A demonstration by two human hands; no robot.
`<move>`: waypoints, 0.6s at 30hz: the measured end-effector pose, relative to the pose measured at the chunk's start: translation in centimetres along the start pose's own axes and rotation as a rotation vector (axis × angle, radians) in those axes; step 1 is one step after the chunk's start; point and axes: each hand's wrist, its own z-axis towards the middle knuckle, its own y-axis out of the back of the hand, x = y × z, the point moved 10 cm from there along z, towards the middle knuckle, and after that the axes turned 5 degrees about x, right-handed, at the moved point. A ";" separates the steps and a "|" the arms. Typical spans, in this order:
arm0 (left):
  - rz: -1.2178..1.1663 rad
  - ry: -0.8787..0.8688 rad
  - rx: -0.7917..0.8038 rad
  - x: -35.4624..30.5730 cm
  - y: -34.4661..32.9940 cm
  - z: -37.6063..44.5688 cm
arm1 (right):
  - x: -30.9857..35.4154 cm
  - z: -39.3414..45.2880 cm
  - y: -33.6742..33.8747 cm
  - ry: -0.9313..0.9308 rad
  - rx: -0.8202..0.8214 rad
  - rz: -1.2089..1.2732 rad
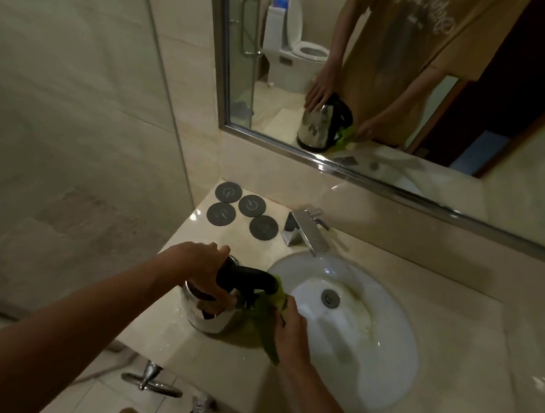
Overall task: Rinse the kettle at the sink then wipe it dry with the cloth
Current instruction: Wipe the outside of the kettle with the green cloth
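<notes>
One electric kettle [208, 314], stainless body with a black handle [247, 276], stands upright on the beige marble counter [174, 337], just left of the sink basin [353, 323] and touching nothing in it. We see one green cloth [265, 321], bunched between kettle body and basin rim, pressed against the kettle's right side below the handle.

Two hands in frame. Our left hand [205, 266] lies over the kettle top, fingers wrapped down around the lid end of the handle, gripping it. Our right hand [290, 330] is clenched around the cloth, holding it against the kettle wall.

Count of the rest: four dark round coasters [243, 214], each with a power-symbol mark, in a loose cluster at the back left corner of the counter, well apart from the kettle. One chrome waterfall faucet [306, 229] behind the basin; we can't tell any water flow. One chrome drain plug [330, 297] in the basin centre, yellowish stain beside it.

One wall mirror [399, 96] above the backsplash reflects kettle, cloth, both arms and a toilet. Glass shower partition [78, 130] on the left.

Obstructions: left hand hides the kettle lid; right hand and cloth hide the handle's lower end.
</notes>
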 end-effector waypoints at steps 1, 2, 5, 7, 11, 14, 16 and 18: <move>0.028 -0.015 -0.031 -0.5 0.5 0.2 | -0.2 0.0 0.8 0.015 -0.005 -0.030; 0.058 -0.047 -0.073 -1.5 1.0 0.4 | -0.3 0.0 1.7 0.027 -0.012 -0.063; 0.153 -0.229 -0.274 -7.5 3.0 0.7 | -1.0 -0.7 5.0 -0.003 -0.054 -0.148; 0.234 -0.369 -0.348 -12.9 3.0 1.1 | -1.7 -1.4 7.1 -0.038 -0.071 -0.190; 0.218 -0.591 -0.276 -22.8 0.6 3.3 | -3.1 -3.6 11.4 -0.079 -0.017 -0.113; 0.159 -0.626 -0.195 -28.9 -0.9 5.0 | -6.0 -6.1 15.4 -0.165 -0.021 -0.014; 0.127 -0.643 -0.143 -32.6 -1.7 6.0 | -8.9 -8.2 18.8 -0.229 -0.080 0.030; 0.019 -0.704 -0.072 -36.0 -2.5 6.3 | -12.1 -10.4 22.1 -0.279 -0.133 0.011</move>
